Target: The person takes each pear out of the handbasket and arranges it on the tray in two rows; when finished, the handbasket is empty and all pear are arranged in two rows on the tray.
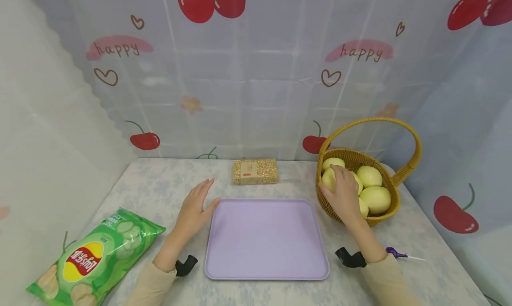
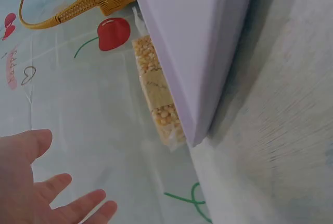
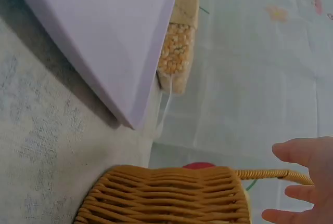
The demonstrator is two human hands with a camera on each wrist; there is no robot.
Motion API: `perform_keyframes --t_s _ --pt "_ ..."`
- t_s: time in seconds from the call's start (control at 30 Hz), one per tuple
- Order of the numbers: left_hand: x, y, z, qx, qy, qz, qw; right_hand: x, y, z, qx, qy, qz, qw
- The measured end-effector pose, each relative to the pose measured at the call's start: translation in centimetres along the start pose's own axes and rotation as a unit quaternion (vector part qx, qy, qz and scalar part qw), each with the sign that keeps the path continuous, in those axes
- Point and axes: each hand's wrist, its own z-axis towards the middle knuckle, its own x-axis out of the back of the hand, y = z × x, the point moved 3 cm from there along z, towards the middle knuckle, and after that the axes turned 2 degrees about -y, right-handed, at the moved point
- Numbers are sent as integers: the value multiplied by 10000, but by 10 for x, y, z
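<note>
My right hand (image 1: 345, 197) is over the left side of a wicker basket (image 1: 329, 210), fingers reaching above the pale yellow-green round fruits (image 1: 377, 200) inside. In the right wrist view that hand (image 3: 307, 180) shows spread, loosely bent fingers with nothing gripped, beside the basket's woven wall (image 3: 171, 195). My left hand (image 1: 193, 213) hovers at the upper left corner of a lilac tray (image 1: 267, 239), thumb pointing toward its rim. Its fingers are spread and hold nothing, as the left wrist view also shows of the hand (image 2: 49, 185).
Behind the tray lies a clear pack of corn kernels (image 1: 265, 172). A green bag of Lay's chips (image 1: 96, 264) rests at the left. Near my right sleeve (image 1: 386, 281) is a purple-wrapped lollipop (image 1: 394, 252). The basket's tall handle (image 1: 416, 153) arches above it; a cherry-print curtain (image 1: 248, 75) hangs behind.
</note>
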Motion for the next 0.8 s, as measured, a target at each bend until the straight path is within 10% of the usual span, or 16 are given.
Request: perform_keyframes --t_s 0.3,0.57,0.8 --pt "-20 -18 -13 242 -505 -1083 9925 2 26 13 -358 -216 776 9961" --pt "-37 -39 -15 520 -763 -2209 9709 -1 38 15 -925 -435 1512 9832" --pt "-41 -51 -15 668 -721 -2414 9654 -1 43 15 -1066 -487 1802 9766"
